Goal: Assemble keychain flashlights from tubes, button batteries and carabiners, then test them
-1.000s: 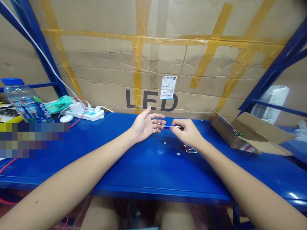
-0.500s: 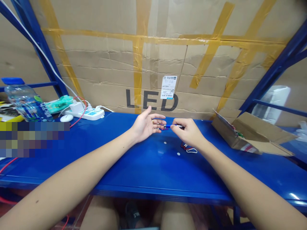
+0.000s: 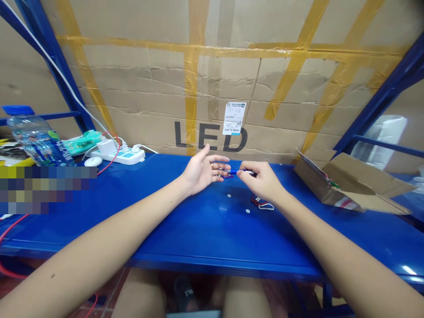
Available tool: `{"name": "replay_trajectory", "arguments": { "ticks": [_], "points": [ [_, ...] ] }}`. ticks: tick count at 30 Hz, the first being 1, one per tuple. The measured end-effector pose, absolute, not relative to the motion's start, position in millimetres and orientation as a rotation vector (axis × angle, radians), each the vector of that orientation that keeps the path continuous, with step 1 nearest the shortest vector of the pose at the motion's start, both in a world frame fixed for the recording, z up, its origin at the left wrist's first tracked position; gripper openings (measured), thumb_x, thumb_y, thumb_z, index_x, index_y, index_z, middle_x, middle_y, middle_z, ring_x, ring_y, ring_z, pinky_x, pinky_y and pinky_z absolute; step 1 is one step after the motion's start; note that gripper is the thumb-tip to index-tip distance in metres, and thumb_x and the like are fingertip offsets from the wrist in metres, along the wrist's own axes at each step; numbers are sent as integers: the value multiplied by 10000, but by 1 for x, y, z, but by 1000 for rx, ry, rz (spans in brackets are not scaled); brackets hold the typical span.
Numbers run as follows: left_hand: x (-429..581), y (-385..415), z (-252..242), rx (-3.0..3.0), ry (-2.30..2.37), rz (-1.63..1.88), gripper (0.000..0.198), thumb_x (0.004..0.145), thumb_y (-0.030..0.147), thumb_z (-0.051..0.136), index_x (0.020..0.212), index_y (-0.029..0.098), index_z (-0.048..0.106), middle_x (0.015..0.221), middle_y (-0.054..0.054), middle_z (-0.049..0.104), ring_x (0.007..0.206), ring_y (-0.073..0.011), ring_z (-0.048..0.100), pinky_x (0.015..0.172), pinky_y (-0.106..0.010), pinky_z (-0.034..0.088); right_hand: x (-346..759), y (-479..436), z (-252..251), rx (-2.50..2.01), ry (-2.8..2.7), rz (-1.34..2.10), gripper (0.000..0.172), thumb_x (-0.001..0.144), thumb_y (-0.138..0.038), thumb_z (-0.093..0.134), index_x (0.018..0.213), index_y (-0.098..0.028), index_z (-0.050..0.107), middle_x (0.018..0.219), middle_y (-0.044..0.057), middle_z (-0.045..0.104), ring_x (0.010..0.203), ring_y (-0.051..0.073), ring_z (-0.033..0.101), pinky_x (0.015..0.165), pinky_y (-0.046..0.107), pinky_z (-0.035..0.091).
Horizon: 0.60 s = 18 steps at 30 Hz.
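Note:
My right hand (image 3: 261,179) is closed on a blue pen-like tool (image 3: 235,172), whose tip points left toward the fingers of my left hand. My left hand (image 3: 202,172) has its palm turned up and its thumb raised, fingers spread and slightly curled. A small purple-blue piece (image 3: 228,176) lies at its fingertips; whether it is gripped is unclear. Below my right hand, a silver carabiner (image 3: 266,206) with a red cord rests on the blue table (image 3: 198,234). Two small pale discs lie nearby, one farther back (image 3: 229,195) and one nearer (image 3: 247,211).
An open cardboard box (image 3: 318,185) stands at the right. At the left are a white power strip (image 3: 129,156), a white mouse-like object (image 3: 93,162), a plastic bottle (image 3: 36,137), a teal packet (image 3: 82,142) and red cables. A large carton (image 3: 149,88) backs the table.
The camera view has shifted very slightly. Both hands keep nearly the same pose, and the blue tool stays in my right hand.

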<state>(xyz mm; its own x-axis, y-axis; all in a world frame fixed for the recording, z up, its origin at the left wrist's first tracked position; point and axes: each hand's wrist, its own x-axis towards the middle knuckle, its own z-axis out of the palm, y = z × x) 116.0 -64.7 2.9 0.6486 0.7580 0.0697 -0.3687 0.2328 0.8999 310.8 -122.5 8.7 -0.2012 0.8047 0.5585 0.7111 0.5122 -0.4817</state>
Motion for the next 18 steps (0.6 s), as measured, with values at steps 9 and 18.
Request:
{"name": "replay_trajectory", "arguments": {
  "ticks": [9,18],
  "points": [
    [116,-66,4,1088,397,798,580,884,643,473,974,105,669,893,-132,677,795,-226,645,693,-342,493,313,-119,7,-1251,-1945,213,212,814,-304,528,647,-174,546,557,-39,442,558,110,375,544,262,275],
    [116,-62,3,1711,703,946,109,749,126,720,855,130,696,736,-59,692,705,-168,634,753,-365,498,311,-99,-6,-1185,-1946,725,256,834,-390,629,935,-158,670,673,-28,565,579,109,463,562,256,366]
  ]
}}
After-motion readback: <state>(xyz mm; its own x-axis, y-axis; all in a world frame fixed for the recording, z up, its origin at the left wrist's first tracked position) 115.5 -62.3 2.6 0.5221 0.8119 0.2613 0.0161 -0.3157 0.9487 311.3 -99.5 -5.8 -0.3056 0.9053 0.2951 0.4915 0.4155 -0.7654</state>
